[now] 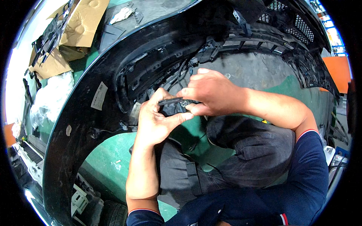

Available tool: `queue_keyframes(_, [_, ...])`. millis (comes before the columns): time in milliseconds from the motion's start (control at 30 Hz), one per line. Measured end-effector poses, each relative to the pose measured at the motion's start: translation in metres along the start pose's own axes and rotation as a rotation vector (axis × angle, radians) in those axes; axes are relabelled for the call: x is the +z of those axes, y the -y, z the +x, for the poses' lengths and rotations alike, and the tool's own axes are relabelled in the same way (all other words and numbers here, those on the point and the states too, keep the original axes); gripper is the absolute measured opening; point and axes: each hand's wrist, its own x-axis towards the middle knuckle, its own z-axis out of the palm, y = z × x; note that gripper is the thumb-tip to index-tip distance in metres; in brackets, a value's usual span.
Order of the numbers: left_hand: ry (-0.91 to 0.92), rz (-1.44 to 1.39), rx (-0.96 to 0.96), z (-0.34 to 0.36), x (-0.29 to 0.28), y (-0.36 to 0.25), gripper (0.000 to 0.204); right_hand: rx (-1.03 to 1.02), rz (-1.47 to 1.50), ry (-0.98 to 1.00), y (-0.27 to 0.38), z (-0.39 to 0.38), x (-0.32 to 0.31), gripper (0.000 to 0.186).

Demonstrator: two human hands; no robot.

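Between my hands is a small black plastic part (171,101) with a narrow straight edge. Fingers and thumb of my left hand (156,118) close around its left end. My right hand (213,94) is curled, with thumb and fingertips pinching the right end. What lies under the right fingers is partly hidden. Close beyond both hands curves a large black car bumper (98,71), its inner side facing me. Dark cables (181,75) run along that inner side, just past the hands.
My bent legs in dark trousers (249,150) are below the hands, over a green floor (109,158). Opened cardboard (83,22) and clear plastic wrap (54,94) lie at the far left. A tyre (115,215) shows at the lower left.
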Motion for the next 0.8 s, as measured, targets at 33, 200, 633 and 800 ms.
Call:
queue_keyframes(33, [0.001, -0.017, 0.003, 0.0, 0.0, 0.001, 0.039, -0.009, -0.006, -0.002, 0.0, -0.001, 0.001, 0.035])
queue_keyframes(200, [0.0, 0.072, -0.001, 0.001, 0.0, 0.005, 0.041, -0.052, -0.046, -0.017, -0.01, -0.011, 0.013, 0.041])
queue_keyframes(633, [-0.018, -0.086, 0.043, 0.005, -0.009, 0.017, 0.042, -0.1, 0.067, 0.027, -0.019, 0.019, 0.002, 0.038])
queue_keyframes(800, [-0.119, -0.121, 0.013, -0.003, -0.019, 0.021, 0.045, -0.207, 0.097, 0.071, -0.026, 0.052, 0.006, 0.032])
